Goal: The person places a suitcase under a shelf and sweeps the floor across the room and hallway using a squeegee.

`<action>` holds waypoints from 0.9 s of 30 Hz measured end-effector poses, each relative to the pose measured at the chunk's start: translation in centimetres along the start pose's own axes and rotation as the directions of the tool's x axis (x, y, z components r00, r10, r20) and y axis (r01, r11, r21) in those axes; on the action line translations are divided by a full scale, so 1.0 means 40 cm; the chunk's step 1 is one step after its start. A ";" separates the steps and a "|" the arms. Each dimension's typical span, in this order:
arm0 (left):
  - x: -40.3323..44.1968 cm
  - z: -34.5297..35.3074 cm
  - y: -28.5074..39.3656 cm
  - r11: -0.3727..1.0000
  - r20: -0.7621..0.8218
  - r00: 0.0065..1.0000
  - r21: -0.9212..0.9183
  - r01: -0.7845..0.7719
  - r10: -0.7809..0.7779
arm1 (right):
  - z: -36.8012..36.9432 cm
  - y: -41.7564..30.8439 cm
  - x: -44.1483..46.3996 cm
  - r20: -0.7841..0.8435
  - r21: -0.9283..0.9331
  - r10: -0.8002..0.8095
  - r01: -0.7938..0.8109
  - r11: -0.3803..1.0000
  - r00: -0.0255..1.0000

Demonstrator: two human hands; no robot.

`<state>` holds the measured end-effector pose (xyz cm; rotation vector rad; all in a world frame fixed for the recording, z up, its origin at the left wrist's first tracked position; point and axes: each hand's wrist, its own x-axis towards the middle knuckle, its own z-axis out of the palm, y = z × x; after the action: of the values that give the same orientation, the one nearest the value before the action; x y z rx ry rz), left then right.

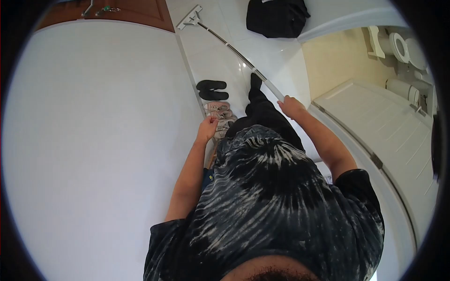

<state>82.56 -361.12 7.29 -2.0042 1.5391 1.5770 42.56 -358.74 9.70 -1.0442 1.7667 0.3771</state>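
Observation:
My right hand (293, 108) is closed around the pale upper grip of a flat mop (240, 55). The mop's metal pole slants away to the upper left. Its flat grey-white head (190, 18) rests on the tiled floor by the wall. My left hand (207, 129) is held above the shoes by the wall, with its fingers loosely curled in and nothing visible in them. Just beyond it are pink sneakers (216, 107) and a paler pair (228, 124), partly hidden by my hand and body. Black slippers (213, 85) lie farther along the wall.
A white wall (93, 140) runs along my left, with a brown wooden door (136, 13) and keys (108, 9) at its far end. A black bag (276, 18) sits on the floor ahead. To the right, a white door (375, 117) opens onto a bathroom with a toilet (399, 48).

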 end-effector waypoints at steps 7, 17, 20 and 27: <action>-0.037 0.030 -0.113 0.983 0.128 0.991 0.186 0.009 -0.034 | 0.130 0.467 -0.379 -0.027 -0.166 0.244 -0.245 0.955 0.969; -0.019 0.093 -0.067 0.990 0.192 0.972 0.039 0.133 -0.138 | 0.244 0.623 -0.917 0.190 -0.306 0.476 -0.408 0.860 0.859; -0.019 0.091 -0.007 0.992 0.224 0.970 0.101 0.076 -0.097 | 0.262 0.538 -0.733 0.006 -0.111 0.298 -0.295 0.949 0.955; -0.020 0.069 0.023 0.988 0.177 0.983 0.154 0.023 -0.050 | 0.115 0.227 -0.245 -0.040 0.088 -0.170 0.173 0.981 0.985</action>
<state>80.18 -359.26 7.14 -1.7478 1.4955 1.5308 39.33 -345.79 14.34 -1.1325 1.6916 0.1718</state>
